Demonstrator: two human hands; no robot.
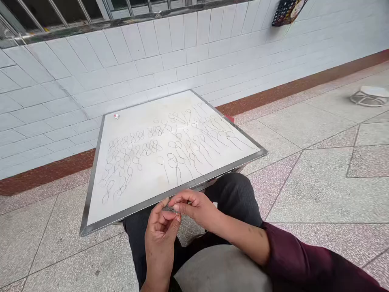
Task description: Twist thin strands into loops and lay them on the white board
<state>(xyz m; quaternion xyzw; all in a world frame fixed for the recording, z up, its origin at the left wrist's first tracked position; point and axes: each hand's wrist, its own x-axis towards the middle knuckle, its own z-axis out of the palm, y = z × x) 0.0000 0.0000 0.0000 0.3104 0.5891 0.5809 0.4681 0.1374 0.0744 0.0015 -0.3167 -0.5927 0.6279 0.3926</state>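
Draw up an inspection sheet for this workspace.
Surface: white tabletop with grey edging, beside a tiled wall.
Job's things: thin looped strands in rough rows, some with long tails.
Clutter: small white-and-red object near the far left corner.
Grip: left hand and right hand, fingertips close together by the near edge; anything held is too fine to tell.
Cables: nothing seen; only a thin pale strand below the hands.
Surroundings: barred window, low stool at right, speckled floor.

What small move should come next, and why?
Perhaps gently draw up the thin strand: its slack seems to curve below the left hand and right hand, which are close together by the near edge of the table. Anything pinched there is unclear.
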